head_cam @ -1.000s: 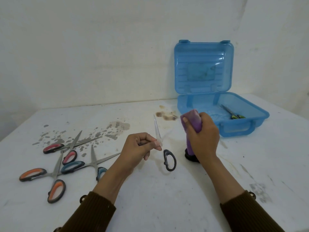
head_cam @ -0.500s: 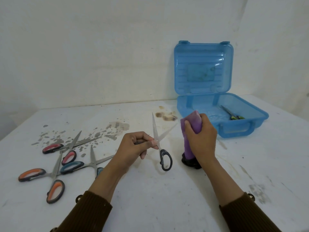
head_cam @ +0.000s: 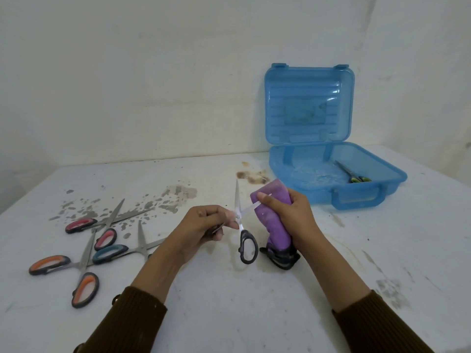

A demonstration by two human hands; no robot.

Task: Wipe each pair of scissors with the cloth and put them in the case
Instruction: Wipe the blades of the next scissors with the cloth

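Note:
My left hand [head_cam: 201, 225] pinches black-handled scissors [head_cam: 246, 244] near their pivot. Their blades are spread, one pointing up, the other reaching right onto the purple cloth [head_cam: 274, 220]. My right hand [head_cam: 293, 217] grips that cloth, thumb pressing the blade tip against it. The cloth's dark lower end hangs near the table. The blue case [head_cam: 356, 197] stands open at the back right, with green-handled scissors [head_cam: 353, 174] lying inside. Three more pairs lie at the left: pink-handled [head_cam: 89, 225], teal-handled [head_cam: 112, 252] and orange-handled [head_cam: 76, 273].
The white table [head_cam: 229, 314] has grey flaked patches behind the left scissors and brown stains near the case. The case lid [head_cam: 308, 103] stands upright against the white wall. My brown sleeves show at the bottom.
The scissors' blades have spread apart. My right hand has brought the cloth left and down onto the right blade, thumb now over its tip.

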